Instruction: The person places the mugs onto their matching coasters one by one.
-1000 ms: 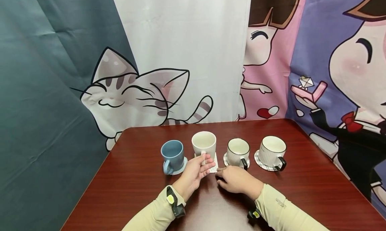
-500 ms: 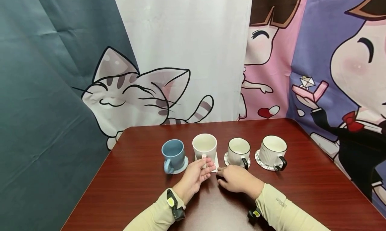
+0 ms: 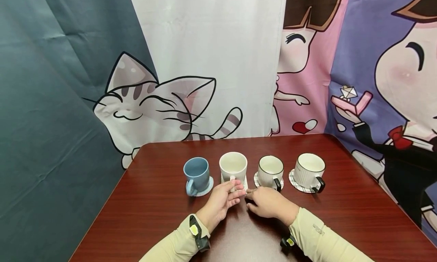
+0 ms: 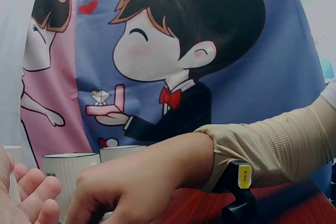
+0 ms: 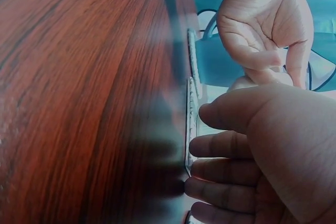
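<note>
In the head view, my left hand [image 3: 220,202] pinches the handle of a tall white mug [image 3: 240,175], which stands upright over a pale square coaster [image 3: 246,183]. Much of that handle is hidden behind the fingers. My right hand [image 3: 270,203] lies palm down just right of it, with the index fingertip at the coaster's near right corner. In the right wrist view, this hand's straight fingers [image 5: 226,169] reach down to the coaster's edge [image 5: 191,108]. Beyond them, the left thumb and fingers come together at the mug.
Left of the white mug, a blue mug [image 3: 197,174] sits on a round coaster [image 3: 209,187]. To its right are a small ribbed mug [image 3: 269,174] and a wider one [image 3: 307,172], both black-handled on round coasters. A cartoon cloth [image 3: 218,64] hangs behind the brown table [image 3: 153,201].
The white mug has come down and slightly toward me and right, with my left hand on its handle. My right hand has stayed at the coaster's corner.
</note>
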Demonstrator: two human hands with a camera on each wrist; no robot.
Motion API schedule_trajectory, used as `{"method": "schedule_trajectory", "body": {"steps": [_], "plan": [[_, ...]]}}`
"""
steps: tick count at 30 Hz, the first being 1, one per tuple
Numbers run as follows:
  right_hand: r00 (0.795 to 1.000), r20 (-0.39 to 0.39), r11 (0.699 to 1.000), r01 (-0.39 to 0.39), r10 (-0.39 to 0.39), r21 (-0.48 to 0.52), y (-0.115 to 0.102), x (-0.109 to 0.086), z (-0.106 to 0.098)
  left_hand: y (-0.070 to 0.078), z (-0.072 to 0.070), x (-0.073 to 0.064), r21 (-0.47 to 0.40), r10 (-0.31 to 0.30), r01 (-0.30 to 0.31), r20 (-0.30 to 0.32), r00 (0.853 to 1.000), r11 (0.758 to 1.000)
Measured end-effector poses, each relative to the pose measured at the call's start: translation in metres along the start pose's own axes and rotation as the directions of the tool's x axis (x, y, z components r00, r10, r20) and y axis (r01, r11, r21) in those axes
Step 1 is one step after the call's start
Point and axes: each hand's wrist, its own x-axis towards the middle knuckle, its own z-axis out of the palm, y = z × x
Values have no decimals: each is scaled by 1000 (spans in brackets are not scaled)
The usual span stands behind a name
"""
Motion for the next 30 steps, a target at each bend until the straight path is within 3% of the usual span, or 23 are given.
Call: {"method": "schedule_trajectory", "body": {"steps": [18,21,24,26,27,29,30], "plan": [[1000,-12,1000,-10,10,-1,-2,-1,2,-3,2,-3,7,-6,6,6,1000,1000],[1000,-7,1000,-5,5,2,-3,-1,1,-2,0,-4,48,-7,6,21,1000,999],[1000,18,1000,-5,5,16,-3,0,-2,2,-5,-2,167,9,-17,54,998,986],[999,37,999,1,-2,35,-2,2,-5,7,-10,0,298,37,-58,75,996,953],[999,48,999,-2,0,50,-2,3,-7,10,-12,2,377,59,-85,81,995,922],[998,69,997,-5,-1,83,0,5,-14,19,-15,3,564,111,-144,93,990,813],[997,75,995,-2,-6,97,0,6,-18,24,-17,4,657,136,-169,102,985,735]]}}
